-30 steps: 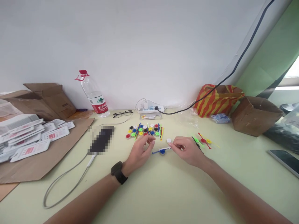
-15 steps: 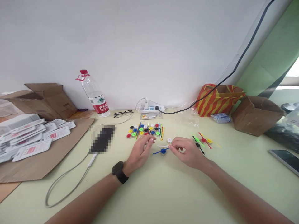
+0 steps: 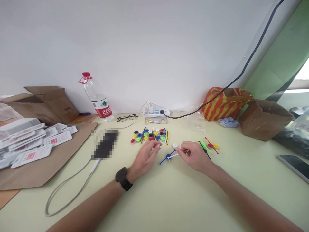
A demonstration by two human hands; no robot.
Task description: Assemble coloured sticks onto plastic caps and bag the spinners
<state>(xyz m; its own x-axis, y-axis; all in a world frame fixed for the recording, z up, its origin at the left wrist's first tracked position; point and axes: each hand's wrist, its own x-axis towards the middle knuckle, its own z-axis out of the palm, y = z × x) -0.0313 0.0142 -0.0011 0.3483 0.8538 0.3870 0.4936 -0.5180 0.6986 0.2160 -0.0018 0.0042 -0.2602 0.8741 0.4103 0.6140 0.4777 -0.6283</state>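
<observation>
My right hand pinches the end of a thin white plastic pointer. The pointer's other end lies over the middle of a small round blue piece, which carries a long blue arrow. The arrow's upper end comes close to my right fingertips; whether they touch cannot be made out. Just beyond sits a white round piece. My left hand, with a black watch at the wrist, rests left of the blue piece. Its fingers are loosely curved and hold nothing visible.
Behind my left hand are rows of coloured round pieces with arrows. More, including a red piece, lie beyond my right hand. A power strip, water bottle, cardboard box and phone stand or lie around.
My right hand has lowered the white pointer onto the blue piece. The blue arrow has turned, its right end now pointing farther up and away. My left hand has hardly moved.
</observation>
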